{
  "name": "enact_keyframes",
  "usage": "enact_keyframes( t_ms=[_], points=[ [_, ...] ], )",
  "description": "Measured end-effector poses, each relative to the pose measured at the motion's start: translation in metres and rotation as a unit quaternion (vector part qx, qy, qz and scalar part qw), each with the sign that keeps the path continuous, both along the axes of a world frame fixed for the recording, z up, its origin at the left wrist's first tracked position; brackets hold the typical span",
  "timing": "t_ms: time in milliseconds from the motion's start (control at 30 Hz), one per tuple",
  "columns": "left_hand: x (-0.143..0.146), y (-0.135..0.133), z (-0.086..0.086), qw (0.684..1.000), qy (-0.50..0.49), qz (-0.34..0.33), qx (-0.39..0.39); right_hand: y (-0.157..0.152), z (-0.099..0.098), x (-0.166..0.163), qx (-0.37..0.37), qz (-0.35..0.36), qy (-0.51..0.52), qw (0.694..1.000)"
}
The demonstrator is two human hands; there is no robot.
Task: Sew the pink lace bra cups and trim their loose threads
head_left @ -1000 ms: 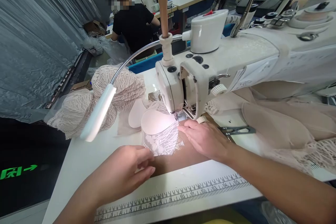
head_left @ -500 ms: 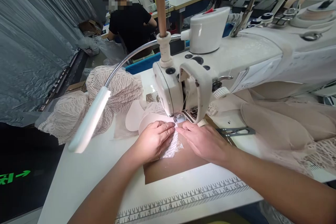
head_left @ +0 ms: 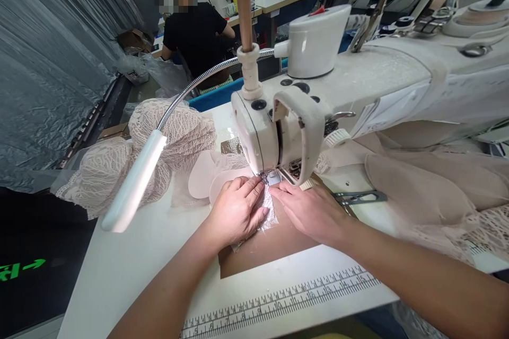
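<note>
A small strip of white lace (head_left: 270, 213) lies under the needle area of a white sewing machine (head_left: 254, 135), on a brown sheet (head_left: 274, 249). Over its left side is my left hand (head_left: 236, 212), fingers close together near the presser foot and thumb pressing on the lace. My right hand (head_left: 308, 209) is at the right edge, its thumb and index finger pinched at the lace near the foot. Its fingertips partly hide the edge there. Behind my left hand lie smooth pale cup-shaped pieces (head_left: 222, 180).
Bundled lace (head_left: 170, 127) sits left, behind a lit lamp (head_left: 135, 180). Thread snips (head_left: 360, 197) lie right of my right hand, beside beige fabric (head_left: 421, 180). A printed ruler (head_left: 286, 299) runs along the table's front. A person in black (head_left: 196, 37) sits beyond.
My left hand has shifted slightly on the lace, and its thumb now shows lower down. The lace's lower end has turned and is more covered. My right hand has barely moved.
</note>
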State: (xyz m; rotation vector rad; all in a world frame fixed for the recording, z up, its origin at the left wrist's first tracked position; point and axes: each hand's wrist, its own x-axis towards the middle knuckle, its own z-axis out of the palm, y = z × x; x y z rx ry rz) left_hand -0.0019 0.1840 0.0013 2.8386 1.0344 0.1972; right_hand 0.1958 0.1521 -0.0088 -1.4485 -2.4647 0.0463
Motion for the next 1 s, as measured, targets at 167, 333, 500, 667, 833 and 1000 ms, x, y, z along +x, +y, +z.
enact_keyframes(
  t_ms=[167,333,500,667,833,1000],
  points=[
    [0.000,0.003,-0.002,1.000,-0.005,0.014,-0.004,-0.004,-0.003,0.009,0.029,0.036,0.047,0.998],
    [-0.002,0.002,-0.006,1.000,-0.016,0.014,0.005,-0.009,-0.006,0.016,0.028,0.092,0.077,0.992],
    [-0.002,0.002,-0.008,1.000,-0.022,0.019,0.007,-0.012,-0.007,0.017,0.011,0.144,0.070,0.987],
    [-0.003,0.001,-0.005,0.999,-0.040,0.013,0.011,-0.013,-0.006,0.017,0.014,0.157,0.067,0.985],
    [-0.007,-0.008,0.002,0.996,-0.090,-0.001,-0.016,-0.014,-0.007,0.017,0.010,0.133,0.078,0.988],
    [-0.006,-0.013,0.001,0.996,-0.081,0.001,-0.049,-0.013,-0.007,0.017,0.003,0.129,0.078,0.989]
  ],
)
